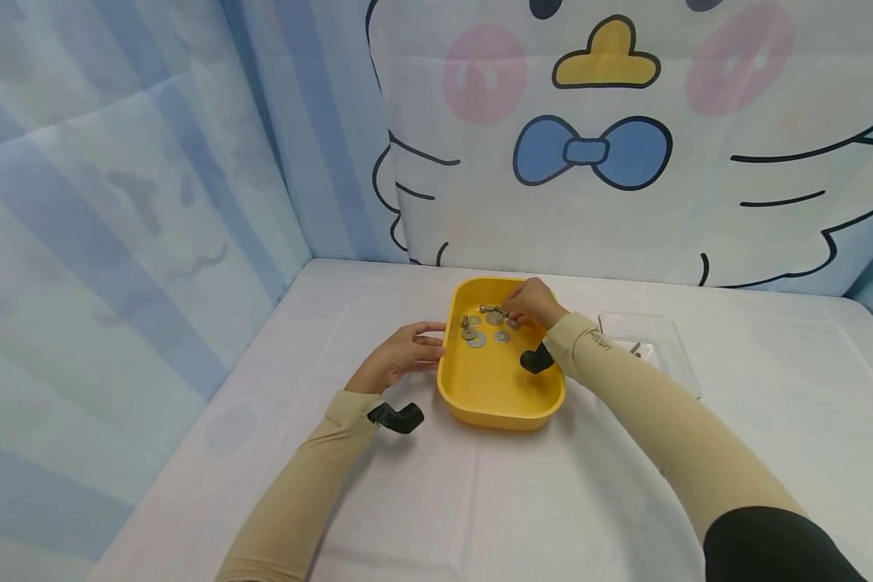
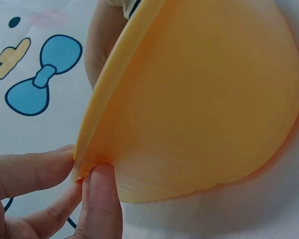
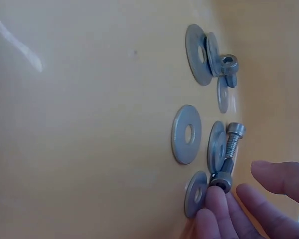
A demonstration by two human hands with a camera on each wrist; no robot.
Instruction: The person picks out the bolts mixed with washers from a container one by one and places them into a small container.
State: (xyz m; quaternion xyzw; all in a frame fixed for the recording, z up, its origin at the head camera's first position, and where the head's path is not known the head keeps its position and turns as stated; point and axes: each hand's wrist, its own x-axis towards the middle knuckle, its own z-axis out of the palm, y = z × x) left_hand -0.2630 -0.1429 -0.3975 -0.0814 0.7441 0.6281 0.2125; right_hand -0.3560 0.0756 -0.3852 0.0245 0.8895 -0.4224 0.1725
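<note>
Your right hand [image 1: 533,304] is inside the tray [image 1: 502,396], fingers bent and touching a screw [image 3: 222,181], with the thumb standing apart, so nothing is pinched there. That screw lies toward the tray's far end, just beside a second screw [image 3: 235,130] and among washers [image 3: 179,141]. Expect it hard, light and apt to roll; take it by the head. Your left hand [image 1: 402,356] pinches the tray by its rim; probably light, slick plastic, so steady it there.
</note>
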